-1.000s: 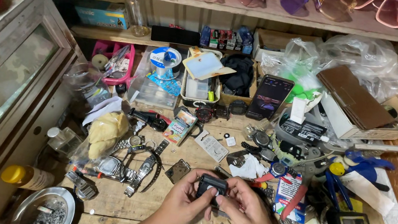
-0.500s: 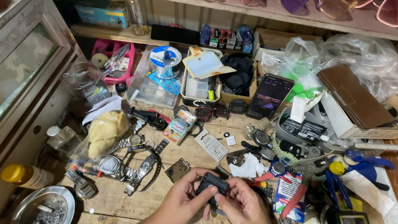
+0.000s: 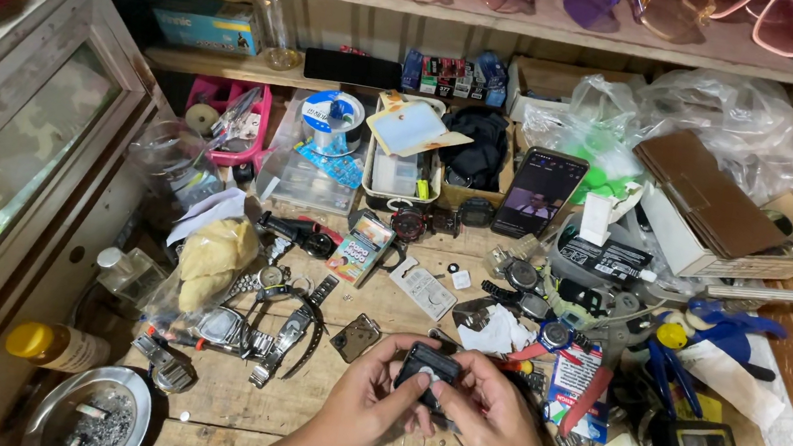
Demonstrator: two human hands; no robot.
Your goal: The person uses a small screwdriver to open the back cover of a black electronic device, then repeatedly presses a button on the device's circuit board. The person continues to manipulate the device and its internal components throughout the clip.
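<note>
Both hands hold one small black watch case (image 3: 427, 366) above the wooden counter (image 3: 224, 399). The left hand (image 3: 365, 401) has its fingers closed on the left edge of the case, and the right hand (image 3: 493, 422) has its fingers closed on the right and lower edge. I take this black watch case as the landmark. Just to its left a small dark square piece (image 3: 355, 337) lies on the counter, tilted. Further left there is a group of metal wristwatches (image 3: 268, 323) with their bands spread, and beyond them a yellow cloth (image 3: 211, 256). To the right of the case lie a white crumpled paper (image 3: 494, 331) and a watch with a blue ring (image 3: 556, 333). Well behind the case a phone (image 3: 539, 192) leans upright, its screen lit. Far to the lower left is a round metal ashtray (image 3: 90, 417).
</note>
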